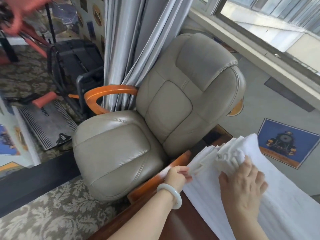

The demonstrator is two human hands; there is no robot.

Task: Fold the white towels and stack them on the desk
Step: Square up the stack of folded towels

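- Head view, the only one.
- Towel [285, 196]: white, lying long across the desk [150, 185] at lower right. The far end reaches the desk's edge next to the chair [138, 135].
- That far end is bunched and wrinkled, with several layered edges showing. I can't tell whether it is one towel folded over or several.
- Left hand [177, 176]: fingers curled, pinching the towel's left edge right at the wooden desk rim. There is a pale bracelet [170, 196] on that wrist.
- Right hand [242, 186]: flat on the cloth with fingers spread, palm pressing down and fingertips touching the bunched part. It grips nothing.
- Step, as I judge it: mid-fold, or squaring up the end. One hand pins the towel while the other holds the edge. I can't make out a finished stack on the visible part of the desk, so the task looks early to middle.
- Next move calls for:
  - flattening the bunched end so the layers line up
  - carrying the pinched edge over in one clean fold, with the right palm as the anchor
  - keeping the cloth back from the rim, since the far end sits right at the drop toward the chair
- Around it: grey curtain [121, 49] behind the chair, window [259, 23] at upper right, patterned carpet [52, 213] below.
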